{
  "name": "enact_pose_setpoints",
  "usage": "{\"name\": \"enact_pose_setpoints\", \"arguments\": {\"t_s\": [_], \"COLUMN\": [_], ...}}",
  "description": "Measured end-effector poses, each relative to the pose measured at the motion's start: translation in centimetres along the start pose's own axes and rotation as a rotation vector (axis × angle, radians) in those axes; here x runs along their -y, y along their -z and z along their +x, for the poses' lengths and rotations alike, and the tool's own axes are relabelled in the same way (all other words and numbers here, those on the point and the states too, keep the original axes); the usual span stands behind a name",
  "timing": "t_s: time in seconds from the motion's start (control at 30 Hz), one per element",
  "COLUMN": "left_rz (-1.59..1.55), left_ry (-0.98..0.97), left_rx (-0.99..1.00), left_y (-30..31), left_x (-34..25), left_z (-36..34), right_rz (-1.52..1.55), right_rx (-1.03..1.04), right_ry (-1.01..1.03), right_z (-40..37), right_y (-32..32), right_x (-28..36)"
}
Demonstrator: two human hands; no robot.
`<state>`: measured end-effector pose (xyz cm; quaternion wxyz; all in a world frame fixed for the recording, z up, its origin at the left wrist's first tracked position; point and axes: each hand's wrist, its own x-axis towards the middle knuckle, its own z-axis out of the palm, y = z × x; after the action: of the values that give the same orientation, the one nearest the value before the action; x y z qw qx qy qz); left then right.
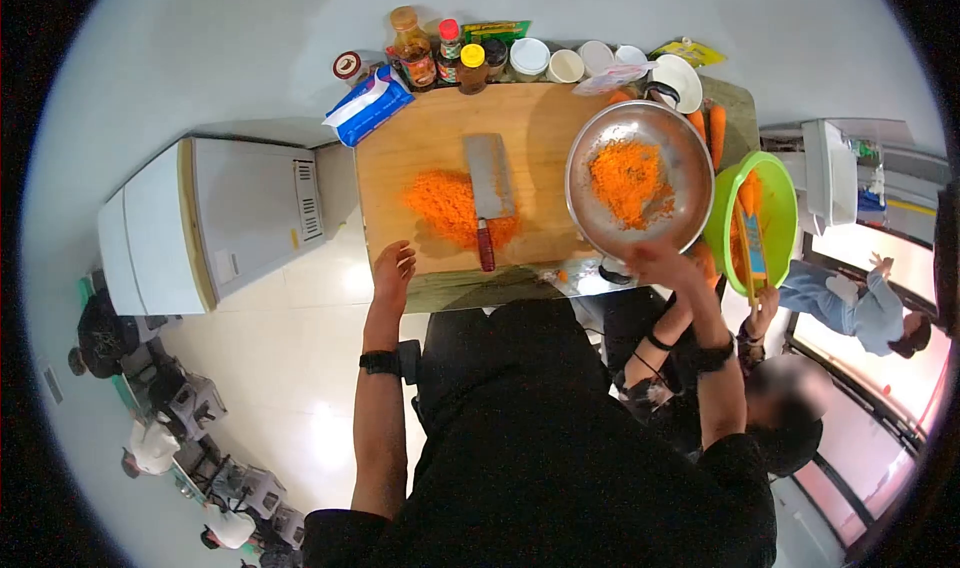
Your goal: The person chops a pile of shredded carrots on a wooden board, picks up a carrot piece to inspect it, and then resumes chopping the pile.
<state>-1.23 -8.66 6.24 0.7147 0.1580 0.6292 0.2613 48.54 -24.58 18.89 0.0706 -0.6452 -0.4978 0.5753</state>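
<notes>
Chopped carrot (440, 203) lies in a pile on the wooden cutting board (400, 138). A cleaver (489, 183) rests flat with its blade partly over the pile and its red-brown handle towards me. My left hand (395, 265) is at the board's front left corner, fingers apart and holding nothing. To the right stands a round metal pan (590, 218) with more chopped carrot (628, 183) inside. My right hand (662, 266) is at the pan's near rim, smeared by motion. Whether its fingers grip anything cannot be made out.
On my right, a co-worker's hand (765, 308) holds a grater (752, 243) over a green basin (785, 208). Whole carrots (717, 133) lie behind the pan. Bottles (412, 48), jars (530, 56) and a blue tissue pack (368, 108) line the back. A white fridge (255, 208) stands left.
</notes>
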Motion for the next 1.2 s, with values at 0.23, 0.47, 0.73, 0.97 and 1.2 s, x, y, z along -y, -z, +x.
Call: {"name": "enact_pose_setpoints", "arguments": {"t_s": [0.23, 0.47, 0.73, 0.97, 1.2], "left_rz": [0.712, 1.075, 1.849, 1.582, 1.016], "left_ry": [-0.281, -0.723, -0.162, -0.449, -0.525], "left_rx": [0.115, 0.049, 0.574, 0.513, 0.484], "left_y": [-0.9, -1.4, -2.0, -3.2, -5.4], "left_x": [-3.1, -3.8, -2.8, -0.2, 3.6], "left_z": [5.2, 8.4, 6.0, 4.6, 6.1], "right_rz": [-0.116, -0.292, 0.147, 0.174, 0.172], "right_rx": [-0.161, -0.471, -0.855, -0.798, -0.912], "right_ry": [-0.157, -0.294, -0.185, -0.294, -0.294], "right_z": [16.4, 19.8, 18.4, 13.1, 14.6], "right_y": [-14.6, -19.8, -15.1, -15.6, -18.3], "right_x": [11.5, 13.1, 10.3, 8.3, 6.0]}}
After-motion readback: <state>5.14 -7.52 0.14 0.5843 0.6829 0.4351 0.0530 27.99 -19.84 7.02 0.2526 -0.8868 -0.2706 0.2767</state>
